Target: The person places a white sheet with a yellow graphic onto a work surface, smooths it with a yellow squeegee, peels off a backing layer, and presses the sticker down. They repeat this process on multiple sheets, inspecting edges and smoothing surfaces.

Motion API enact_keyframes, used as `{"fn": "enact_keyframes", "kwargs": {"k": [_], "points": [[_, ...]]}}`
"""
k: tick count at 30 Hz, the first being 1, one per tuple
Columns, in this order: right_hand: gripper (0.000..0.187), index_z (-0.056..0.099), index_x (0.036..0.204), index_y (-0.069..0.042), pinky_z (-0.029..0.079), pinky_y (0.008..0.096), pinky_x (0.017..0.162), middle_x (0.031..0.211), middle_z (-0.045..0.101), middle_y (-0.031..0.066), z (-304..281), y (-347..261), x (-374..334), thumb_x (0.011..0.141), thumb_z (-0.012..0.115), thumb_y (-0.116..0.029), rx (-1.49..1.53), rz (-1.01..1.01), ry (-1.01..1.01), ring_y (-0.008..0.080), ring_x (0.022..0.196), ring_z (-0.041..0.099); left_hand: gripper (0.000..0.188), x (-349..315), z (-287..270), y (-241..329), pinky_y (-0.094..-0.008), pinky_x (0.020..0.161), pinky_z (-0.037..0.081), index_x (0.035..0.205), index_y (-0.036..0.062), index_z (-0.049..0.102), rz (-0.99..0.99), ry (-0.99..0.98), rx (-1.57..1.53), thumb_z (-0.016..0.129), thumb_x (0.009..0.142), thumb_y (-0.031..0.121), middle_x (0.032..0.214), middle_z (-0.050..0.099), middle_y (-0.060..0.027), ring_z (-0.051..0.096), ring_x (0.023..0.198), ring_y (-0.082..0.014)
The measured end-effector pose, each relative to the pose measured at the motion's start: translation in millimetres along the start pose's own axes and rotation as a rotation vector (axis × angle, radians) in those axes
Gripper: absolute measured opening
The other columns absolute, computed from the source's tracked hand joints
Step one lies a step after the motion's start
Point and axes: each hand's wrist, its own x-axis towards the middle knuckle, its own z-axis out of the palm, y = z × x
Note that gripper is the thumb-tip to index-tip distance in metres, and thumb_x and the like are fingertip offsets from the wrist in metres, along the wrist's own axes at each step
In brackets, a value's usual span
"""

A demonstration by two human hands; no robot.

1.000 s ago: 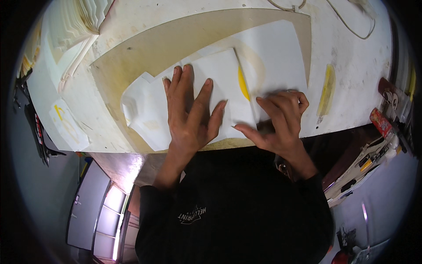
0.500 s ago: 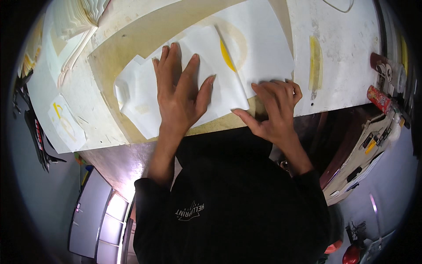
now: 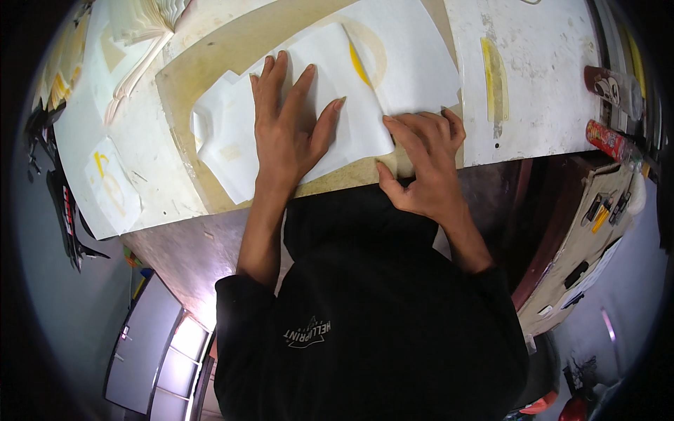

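Observation:
A white sheet [image 3: 232, 147], its right part folded over along a slanting edge, lies on a larger tan sheet [image 3: 175, 88] on the table. Along the fold a thin yellow curved shape [image 3: 359, 67] shows. My left hand [image 3: 284, 133] rests palm down on the folded layer with its fingers spread. Beside the fold's lower end is my right hand [image 3: 428, 151], its fingers bent and its index fingertip at the folded edge. Its thumb is held apart, near the sheet's lower corner, and I see nothing between thumb and fingers.
A yellow strip [image 3: 495, 81] is stuck to the white table [image 3: 533, 105] at the right. A fanned stack of paper [image 3: 144, 21] lies at the far left, a small sheet with a yellow mark [image 3: 112, 186] nearer. A red can [image 3: 605, 140] stands past the right edge.
My right thumb has come away from the sheet's lower corner, and my right index finger has shifted to the folded edge. My left hand stays on the sheet; the whole view has shifted slightly.

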Motion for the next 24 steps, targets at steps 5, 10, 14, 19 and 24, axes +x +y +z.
{"fn": "enact_keyframes", "kwargs": {"k": [5,10,14,19,24], "points": [[0.048,0.069,0.124,-0.005,0.029,0.0507,0.105,0.111,0.064,0.0092,9.1,0.0,1.2,0.077,0.076,-0.013,-0.018,0.042,0.206,0.0249,0.106,0.058,0.065,-0.4,-6.1,-6.4,-0.0618,0.12,0.025,0.148,-0.0014,0.049,-0.045,0.003,-0.23,0.069,0.096,0.031,0.153,0.046,-0.0275,0.044,0.142,-0.0466],[0.027,0.072,0.113,0.0,0.032,0.0411,0.092,0.091,0.065,0.0083,16.7,11.5,-0.5,0.09,0.075,-0.014,-0.023,0.461,0.523,0.0179,0.088,0.058,0.066,-3.3,-4.7,-7.4,-0.0595,0.122,0.022,0.153,-0.0025,0.04,-0.033,0.029,-0.259,0.057,0.102,0.036,0.155,0.044,-0.027,0.043,0.143,-0.0453],[0.028,0.073,0.111,0.001,0.031,0.0392,0.091,0.085,0.065,0.0056,7.9,19.4,2.5,0.091,0.078,-0.018,0.164,0.591,0.509,0.0141,0.082,0.058,0.062,-3.1,-5.8,-8.3,-0.0591,0.123,0.022,0.151,-0.0013,0.044,-0.021,-0.006,-0.178,0.06,0.102,0.033,0.154,0.046,-0.0261,0.043,0.143,-0.0444],[0.032,0.074,0.114,0.0,0.031,0.0396,0.093,0.085,0.066,0.0051,4.3,21.3,2.8,0.089,0.079,-0.02,0.135,0.585,0.466,0.0151,0.083,0.058,0.058,-1.5,-6.0,-4.2,-0.0594,0.122,0.023,0.148,0.0011,0.049,-0.032,-0.02,-0.151,0.066,0.098,0.026,0.154,0.046,-0.0253,0.043,0.144,-0.0435],[0.034,0.073,0.115,0.0,0.031,0.0413,0.095,0.086,0.067,0.0063,-1.3,17.3,14.0,0.09,0.078,-0.022,0.126,0.567,0.418,0.0172,0.088,0.058,0.057,-1.7,-5.4,-1.7,-0.0603,0.121,0.025,0.144,0.0012,0.053,-0.037,-0.012,-0.122,0.071,0.096,0.025,0.153,0.046,-0.0246,0.043,0.144,-0.043]]}}
